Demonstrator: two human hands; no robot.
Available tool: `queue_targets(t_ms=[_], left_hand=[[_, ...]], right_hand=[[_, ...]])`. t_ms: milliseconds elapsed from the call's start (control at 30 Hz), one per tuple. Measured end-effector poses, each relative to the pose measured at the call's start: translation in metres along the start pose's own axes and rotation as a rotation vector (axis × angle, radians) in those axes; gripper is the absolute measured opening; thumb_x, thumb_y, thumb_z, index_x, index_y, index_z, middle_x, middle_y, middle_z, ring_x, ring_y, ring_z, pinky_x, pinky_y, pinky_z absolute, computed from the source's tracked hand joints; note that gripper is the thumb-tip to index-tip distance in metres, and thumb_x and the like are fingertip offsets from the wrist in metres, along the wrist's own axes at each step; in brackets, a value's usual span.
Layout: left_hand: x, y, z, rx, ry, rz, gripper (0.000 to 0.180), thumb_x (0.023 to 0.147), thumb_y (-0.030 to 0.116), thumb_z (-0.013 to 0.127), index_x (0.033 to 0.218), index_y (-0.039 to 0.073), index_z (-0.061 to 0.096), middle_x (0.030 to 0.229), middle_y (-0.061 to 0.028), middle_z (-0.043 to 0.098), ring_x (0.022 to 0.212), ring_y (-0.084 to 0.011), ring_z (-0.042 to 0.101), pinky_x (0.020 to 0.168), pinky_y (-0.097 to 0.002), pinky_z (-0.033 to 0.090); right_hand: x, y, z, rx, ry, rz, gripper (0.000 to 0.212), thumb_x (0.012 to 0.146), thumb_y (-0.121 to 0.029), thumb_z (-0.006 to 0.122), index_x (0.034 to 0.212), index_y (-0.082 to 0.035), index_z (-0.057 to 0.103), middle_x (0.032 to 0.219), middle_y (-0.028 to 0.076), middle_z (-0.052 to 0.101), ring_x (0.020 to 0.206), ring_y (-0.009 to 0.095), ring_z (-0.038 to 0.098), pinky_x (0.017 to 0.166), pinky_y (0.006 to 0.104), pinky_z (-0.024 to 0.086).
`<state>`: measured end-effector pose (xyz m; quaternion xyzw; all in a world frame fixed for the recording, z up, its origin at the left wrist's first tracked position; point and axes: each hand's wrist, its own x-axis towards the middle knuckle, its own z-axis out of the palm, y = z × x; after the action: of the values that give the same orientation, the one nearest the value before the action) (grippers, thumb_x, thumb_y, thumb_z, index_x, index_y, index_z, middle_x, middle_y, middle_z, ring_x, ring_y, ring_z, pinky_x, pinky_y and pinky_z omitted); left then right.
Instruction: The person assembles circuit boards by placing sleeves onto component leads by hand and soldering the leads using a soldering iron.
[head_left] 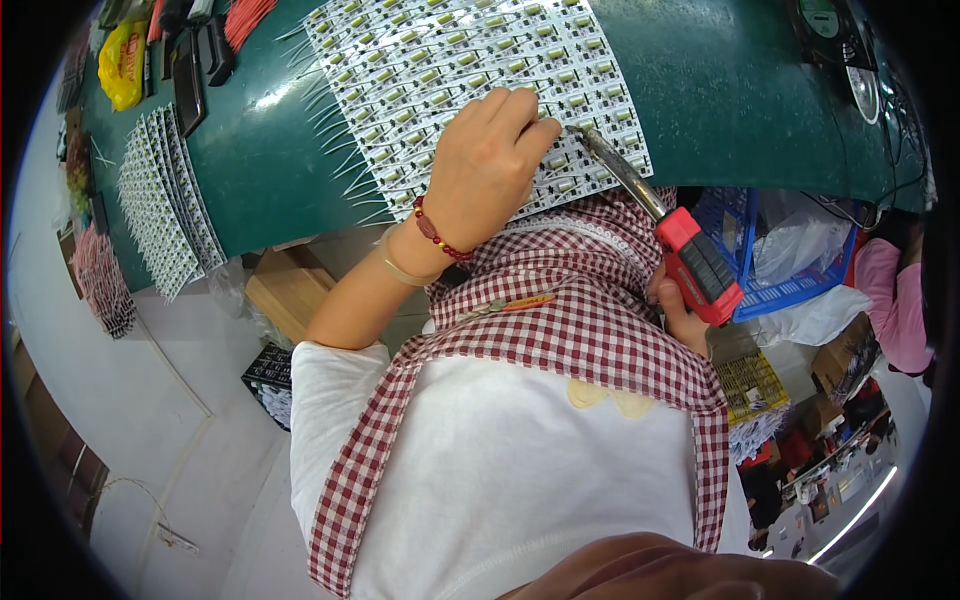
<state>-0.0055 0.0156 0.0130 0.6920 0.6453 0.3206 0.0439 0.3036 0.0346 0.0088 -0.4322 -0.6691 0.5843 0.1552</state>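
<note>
A large white panel of small circuit boards [590,95] lies on the green table, with pale thin wires sticking out along its left side. Over its lower middle is my left hand [490,155], fingers bent and closed at the panel; whatever they pinch is hidden. Just right of those fingertips, the metal tip of a red and black soldering iron [700,265] reaches down to the boards. My right hand [683,317] is wrapped round the iron's handle, partly hidden behind it.
Stacked board panels [165,200] rest on the table's left part. Behind them are a yellow bag [122,65], dark tools and red wires [245,18]. A dark device with a dial [820,18] stands far right. Below the right edge is a blue crate [790,292], near another person's pink sleeve [893,300].
</note>
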Motion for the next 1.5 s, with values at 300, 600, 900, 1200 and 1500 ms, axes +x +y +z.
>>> queue_targets(t_ms=[300,600,900,1200,1500], left_hand=[[0.001,0.0,-0.001,0.008,-0.013,0.008,0.019,0.069,-0.004,0.063,0.085,0.006,0.067,0.074,-0.0057,0.048,0.068,-0.0233,0.052,0.056,-0.0342,0.042],[0.001,0.005,-0.01,0.042,0.023,0.007,0.021,0.064,0.002,0.062,0.084,0.005,0.064,0.079,-0.0054,0.05,0.076,-0.023,0.051,0.064,-0.034,0.044],[0.0,-0.003,0.003,0.059,0.028,0.025,0.021,0.068,-0.003,0.068,0.087,0.005,0.067,0.072,-0.0045,0.048,0.067,-0.0219,0.048,0.058,-0.0334,0.041],[-0.001,-0.004,0.004,0.038,0.018,0.003,0.021,0.069,-0.004,0.067,0.088,0.005,0.067,0.072,-0.005,0.048,0.069,-0.0224,0.049,0.059,-0.0334,0.041],[-0.001,-0.004,0.005,0.053,0.025,0.003,0.02,0.069,-0.003,0.067,0.087,0.005,0.067,0.072,-0.0045,0.048,0.068,-0.022,0.049,0.059,-0.033,0.041]], right_hand=[[0.002,-0.02,0.003,0.307,-0.016,0.013,0.027,0.095,-0.028,0.059,0.086,-0.002,0.059,0.074,0.003,0.056,0.069,0.012,0.054,0.064,0.0271,0.044],[0.011,-0.026,0.007,0.31,-0.001,0.014,0.022,0.095,-0.022,0.059,0.088,-0.002,0.058,0.075,0.003,0.055,0.069,0.012,0.053,0.064,0.0265,0.043],[0.012,-0.004,0.007,0.303,-0.008,0.045,0.014,0.092,-0.013,0.063,0.096,0.0,0.062,0.08,0.003,0.059,0.071,0.013,0.056,0.064,0.0287,0.046],[0.013,0.008,0.005,-0.026,0.061,-0.082,0.02,0.083,-0.019,0.071,0.092,-0.001,0.067,0.083,0.008,0.064,0.07,0.019,0.062,0.062,0.0308,0.048],[0.012,0.005,0.006,0.124,0.092,-0.053,0.021,0.084,-0.019,0.07,0.092,-0.001,0.067,0.082,0.009,0.064,0.069,0.019,0.063,0.062,0.0301,0.049]])
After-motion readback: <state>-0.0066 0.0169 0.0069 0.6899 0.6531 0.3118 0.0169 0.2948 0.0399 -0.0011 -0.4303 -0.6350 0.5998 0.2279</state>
